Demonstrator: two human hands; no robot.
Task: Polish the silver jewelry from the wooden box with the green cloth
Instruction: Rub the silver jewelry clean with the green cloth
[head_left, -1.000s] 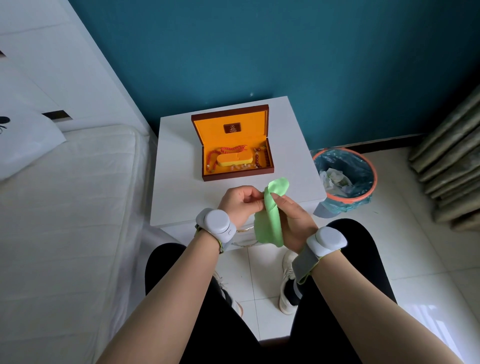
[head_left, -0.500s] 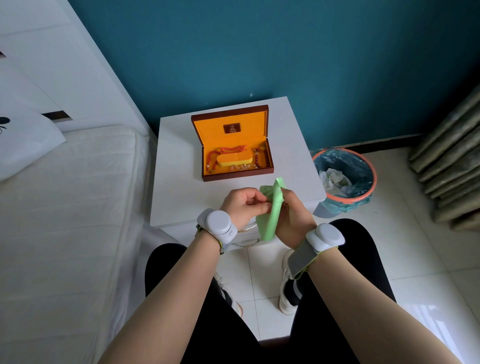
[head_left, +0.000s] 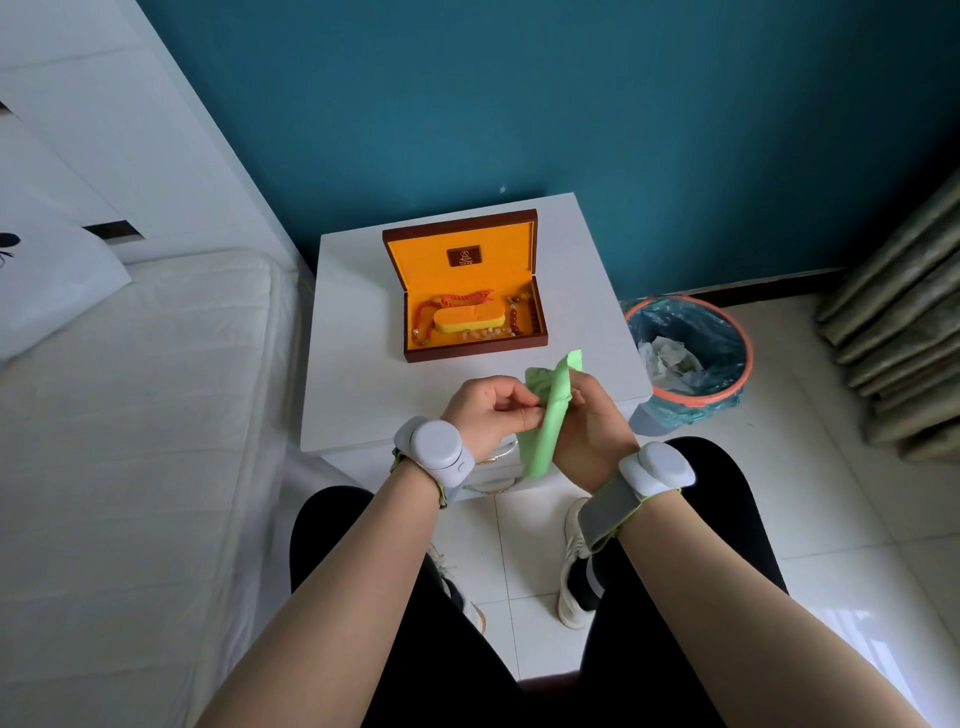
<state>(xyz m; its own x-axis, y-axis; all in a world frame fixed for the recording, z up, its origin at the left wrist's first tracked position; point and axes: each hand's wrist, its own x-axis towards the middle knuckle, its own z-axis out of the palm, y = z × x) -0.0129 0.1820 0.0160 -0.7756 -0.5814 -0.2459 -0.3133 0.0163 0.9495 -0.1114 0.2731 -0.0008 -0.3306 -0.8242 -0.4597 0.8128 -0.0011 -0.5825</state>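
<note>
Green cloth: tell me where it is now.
In the head view, the green cloth is held between both hands, in front of the wooden box on the white nightstand.

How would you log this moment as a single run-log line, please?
left hand: pinches green cloth | right hand: grips green cloth | silver jewelry: not visible | wooden box: open on white nightstand

no legible text; only an unreadable brown emblem plate (head_left: 464, 256) inside the box lid (head_left: 462, 260)
</note>
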